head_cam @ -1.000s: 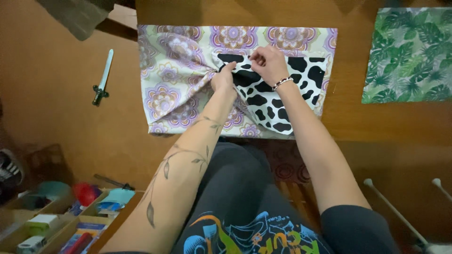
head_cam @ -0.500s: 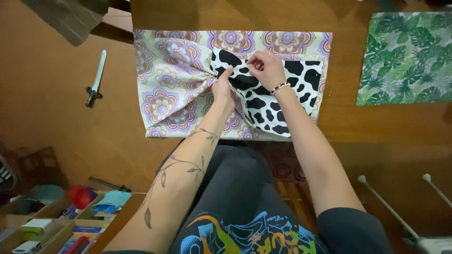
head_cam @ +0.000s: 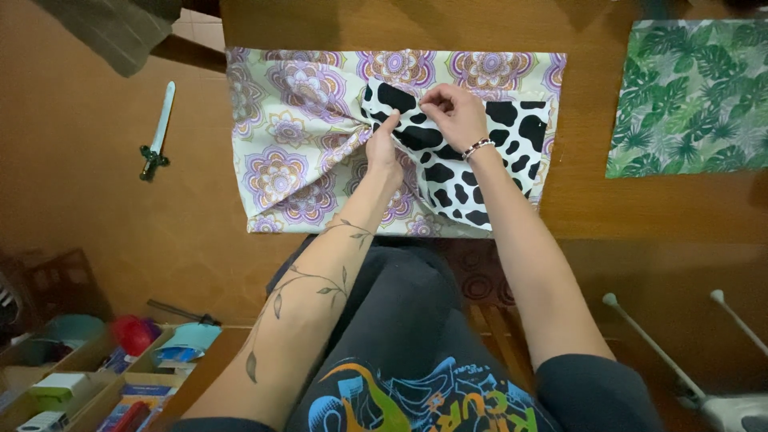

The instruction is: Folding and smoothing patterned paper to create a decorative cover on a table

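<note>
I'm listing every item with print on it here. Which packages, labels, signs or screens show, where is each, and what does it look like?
Small boxes and packets: bottom left, in a wooden compartment tray; blue, red, green and white, mostly rectangular.
Printed shirt front: bottom centre, on the person's own dark shirt; orange, blue and yellow-green design.
No signs or screens show.

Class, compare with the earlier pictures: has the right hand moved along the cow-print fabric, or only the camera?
No. The right hand pinches the same top fold of the cow-print fabric; its place against the black patches matches. Only the camera shifted.
</note>
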